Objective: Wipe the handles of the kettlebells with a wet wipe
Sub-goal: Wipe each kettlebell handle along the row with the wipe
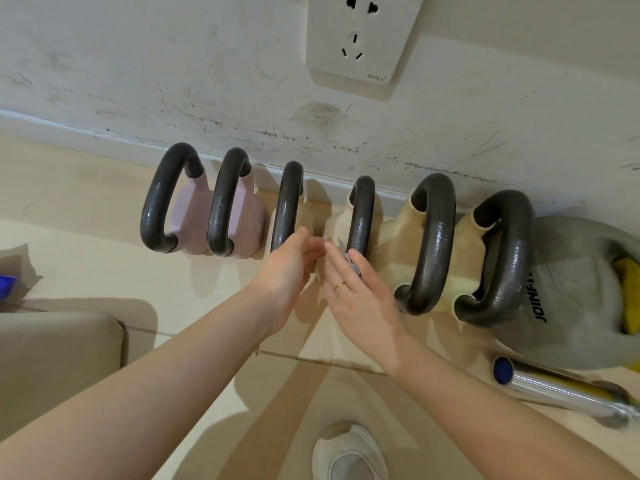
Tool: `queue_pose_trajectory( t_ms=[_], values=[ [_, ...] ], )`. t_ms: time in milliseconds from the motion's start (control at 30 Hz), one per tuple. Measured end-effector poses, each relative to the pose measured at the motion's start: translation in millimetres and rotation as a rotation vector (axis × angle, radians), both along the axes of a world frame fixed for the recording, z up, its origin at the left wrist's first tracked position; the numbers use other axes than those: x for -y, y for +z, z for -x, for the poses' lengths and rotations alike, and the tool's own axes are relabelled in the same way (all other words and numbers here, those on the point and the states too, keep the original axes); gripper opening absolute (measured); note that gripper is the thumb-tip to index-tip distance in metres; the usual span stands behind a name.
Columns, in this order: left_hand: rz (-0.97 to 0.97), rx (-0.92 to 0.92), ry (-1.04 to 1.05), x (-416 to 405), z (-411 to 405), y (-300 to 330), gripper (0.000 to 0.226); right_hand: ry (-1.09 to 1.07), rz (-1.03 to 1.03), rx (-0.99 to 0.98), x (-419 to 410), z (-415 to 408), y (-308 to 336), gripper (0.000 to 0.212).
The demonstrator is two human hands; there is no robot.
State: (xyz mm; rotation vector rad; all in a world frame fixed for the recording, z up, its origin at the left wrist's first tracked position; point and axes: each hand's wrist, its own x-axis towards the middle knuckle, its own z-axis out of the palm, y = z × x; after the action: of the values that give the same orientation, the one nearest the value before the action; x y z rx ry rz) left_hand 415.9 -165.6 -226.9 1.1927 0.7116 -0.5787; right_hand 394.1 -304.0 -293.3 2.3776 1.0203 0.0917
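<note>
Six kettlebells line a scuffed white wall on beige floor, handles running floor-to-wall. Left hand loosely curled; right hand pinches a wet wipe.

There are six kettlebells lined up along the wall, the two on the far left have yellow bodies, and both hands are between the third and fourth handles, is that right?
Not quite. The head view shows the two far-left kettlebells with pink bodies, not yellow. The rest stands: six along the wall, left hand and right hand between the third handle and fourth handle.

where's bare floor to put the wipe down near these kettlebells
Bare floor lies left of the pink kettlebells, above the beige cushion. Crowded: the kettlebell row along the wall, and lower right by the metal bar.
</note>
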Motion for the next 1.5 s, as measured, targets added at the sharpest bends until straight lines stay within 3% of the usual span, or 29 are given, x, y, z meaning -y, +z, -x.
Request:
queue_pose_trajectory(
  t_ms=[100, 200, 333, 433, 567, 767, 867, 967, 1100, 1267, 1367, 1500],
  values=[
    [0.0, 0.03, 0.056, 1, 4, 4, 0.03, -0.094, -0.234, 0.084, -10, 8, -12, 0.048],
    [0.001, 0.059, 0.069, 1, 3, 10, 0.027, -0.224, -0.561, 0.144, -18, 11, -15, 0.047],
    [-0.045, 0.045, 0.006, 0, 7, 9, 0.05, -0.395, -1.046, -0.234, -21, 3, -10, 0.056],
    [-0.029, 0.018, -0.074, 3, 13, 6, 0.057, -0.713, -1.426, -0.574, -31, 13, -4, 0.073],
    [-0.066, 0.031, -0.096, 10, 17, 7, 0.05, -1.027, -1.651, -0.723, -39, 26, -5, 0.068],
    [-0.172, 0.085, -0.122, 9, 13, 5, 0.049, -0.915, -1.738, -0.908, -34, 28, 1, 0.064],
    [-0.182, 0.089, -0.147, 10, 14, 6, 0.05, -0.873, -1.743, -0.873, -33, 30, -2, 0.068],
    [-0.185, 0.074, -0.15, 7, 11, 1, 0.052, -0.694, -1.699, -0.794, -32, 22, 0, 0.066],
    [-0.199, 0.073, -0.148, 10, 3, 3, 0.052, -0.594, -1.594, -0.689, -22, 1, 1, 0.062],
    [-0.212, 0.124, -0.159, 21, -12, 5, 0.045, -0.504, -1.281, -0.439, -16, -50, 23, 0.051],
    [-0.182, 0.118, -0.124, 19, -22, 4, 0.032, -0.592, -1.248, -0.515, -20, -65, 40, 0.051],
    [-0.164, 0.159, -0.232, 14, -28, -4, 0.025, -0.425, -1.105, -0.524, -10, -64, 46, 0.057]
  ],
)
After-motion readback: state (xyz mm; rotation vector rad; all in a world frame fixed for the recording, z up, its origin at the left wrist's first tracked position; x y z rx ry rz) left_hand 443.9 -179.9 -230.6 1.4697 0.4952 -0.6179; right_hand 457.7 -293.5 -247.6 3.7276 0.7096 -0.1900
